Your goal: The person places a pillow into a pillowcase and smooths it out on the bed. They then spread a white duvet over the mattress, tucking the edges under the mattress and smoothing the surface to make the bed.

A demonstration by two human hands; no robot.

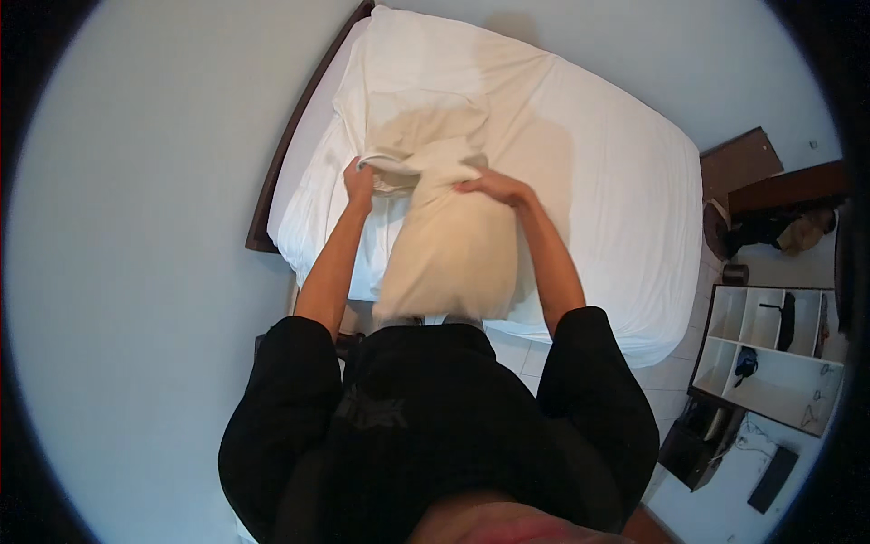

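A: And there it is, a big pillow-shaped bundle of cream cloth, hanging between both hands! How's the grip?

B: Left hand clenches a pale edge of the cloth; right hand grips the bundle's side, fingertips partly lost in folds.

A: And the bottom?

B: Blurred, bodyward of both hands, covering part of the near edge of the white-sheeted bed. More rumpled cream cloth lies just beyond the hands; whether it joins the bundle, I can't tell.

A: Round about?

B: Dark wooden headboard left of the left hand; well right of the right hand, an open white shelf unit, dark-framed. Below both hands, a black short-sleeved shirt blocks the floor.

A: The count?

B: Two hands, one bed, one headboard, one shelf unit!
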